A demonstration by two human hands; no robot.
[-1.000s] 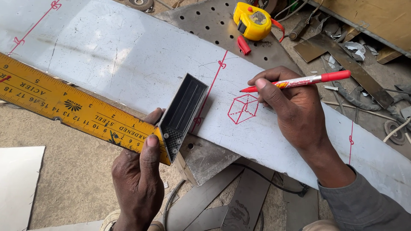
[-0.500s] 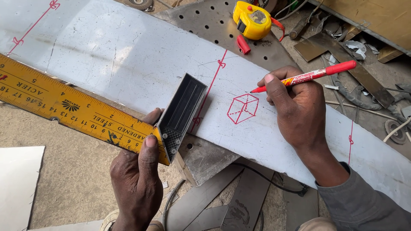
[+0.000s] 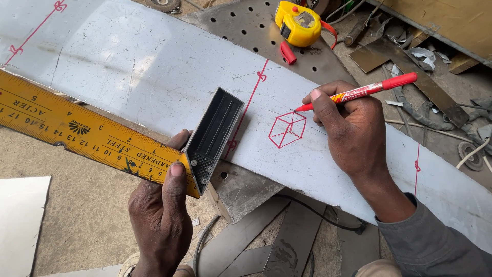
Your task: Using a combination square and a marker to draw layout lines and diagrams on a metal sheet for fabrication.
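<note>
The right hand [image 3: 353, 136] grips a red marker [image 3: 359, 92] between thumb and fingers, its tip just above a small cube [image 3: 287, 130] drawn in red on a long grey metal sheet [image 3: 143, 72]. The cube has solid outer edges and dashed inner ones. The marker's butt points up and away from the hand.

The left hand [image 3: 161, 218] clasps a try square [image 3: 118, 141] where its yellow blade meets the dark stock, thumb pressed on the blade. The stock lies on the sheet's near edge, just left of a red line [image 3: 246, 110] ruled across the sheet; the blade runs out to the left beyond the hand.

Past the right hand, a yellow tape measure [image 3: 300, 23] and a red cap [image 3: 288, 53] lie on a perforated steel plate [image 3: 241, 25]. No container shows.

The sheet slants across the view, scratched and marked with further red lines. Beneath the hands lie metal offcuts [image 3: 271, 241] and a dusty concrete floor [image 3: 77, 215]. To the right of the right hand, scrap and cables lie in a clutter.
</note>
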